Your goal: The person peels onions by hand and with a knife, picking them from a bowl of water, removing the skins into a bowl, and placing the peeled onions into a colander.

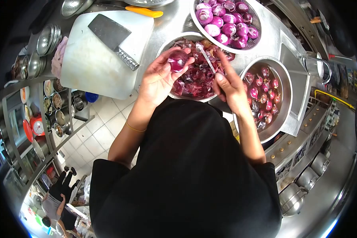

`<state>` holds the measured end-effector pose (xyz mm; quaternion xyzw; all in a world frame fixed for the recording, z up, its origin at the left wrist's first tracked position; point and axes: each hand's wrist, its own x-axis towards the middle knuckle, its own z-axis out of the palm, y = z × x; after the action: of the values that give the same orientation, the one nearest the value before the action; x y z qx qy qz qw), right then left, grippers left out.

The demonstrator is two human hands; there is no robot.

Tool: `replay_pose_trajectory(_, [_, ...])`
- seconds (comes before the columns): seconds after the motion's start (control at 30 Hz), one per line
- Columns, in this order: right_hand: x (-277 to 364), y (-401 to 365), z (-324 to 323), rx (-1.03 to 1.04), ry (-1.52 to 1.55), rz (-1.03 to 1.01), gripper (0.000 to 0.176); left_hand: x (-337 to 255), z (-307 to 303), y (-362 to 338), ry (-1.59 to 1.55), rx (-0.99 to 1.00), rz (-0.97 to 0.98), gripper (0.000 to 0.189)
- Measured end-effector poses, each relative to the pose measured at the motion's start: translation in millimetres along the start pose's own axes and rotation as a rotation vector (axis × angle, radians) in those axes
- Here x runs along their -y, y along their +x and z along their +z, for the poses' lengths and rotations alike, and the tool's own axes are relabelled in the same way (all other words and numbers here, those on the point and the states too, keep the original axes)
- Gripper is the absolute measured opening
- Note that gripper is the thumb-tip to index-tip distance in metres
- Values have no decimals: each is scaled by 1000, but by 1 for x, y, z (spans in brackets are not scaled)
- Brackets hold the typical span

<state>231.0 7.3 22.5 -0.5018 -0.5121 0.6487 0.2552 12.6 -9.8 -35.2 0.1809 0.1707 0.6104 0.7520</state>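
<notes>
My left hand grips a red onion over a steel bowl full of dark red onion peels. My right hand holds a small knife, its blade pointing up-left toward the onion, a short gap away from it. Both hands are above the peel bowl. A colander of peeled purple onions stands at the top. To the right, a steel basin holds unpeeled onions in water.
A white cutting board with a cleaver lies left of the bowls on the steel counter. An orange-handled tool lies at the top. Shelves with steel bowls and tins stand at left over tiled floor. Another person is at the bottom left.
</notes>
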Motion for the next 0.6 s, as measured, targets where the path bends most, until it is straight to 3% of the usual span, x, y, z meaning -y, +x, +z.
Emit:
replay_pose_trajectory(0.1, [-14, 7, 6, 39, -207, 165, 63, -2, -5, -5, -38, -44, -10, 52])
replay_pose_trajectory(0.17, [-24, 12, 7, 51, -292, 201, 66, -3, -7, -6, -110, 32, -30, 47])
replay_pose_trajectory(0.3, [-33, 11, 4, -55, -462, 111, 71, -2, -8, -11, -24, -44, -9, 47])
replay_pose_trajectory(0.37, [-34, 11, 0, -199, -709, -23, 70, -3, -9, -13, 28, -116, 4, 47])
replay_pose_trajectory(0.53, [-14, 1, -1, -233, -717, -100, 46, -3, -10, -14, 46, -156, -4, 45])
replay_pose_trajectory(0.6, [-13, -1, 2, -211, -732, -143, 45, -3, -10, -12, 32, -160, -23, 44])
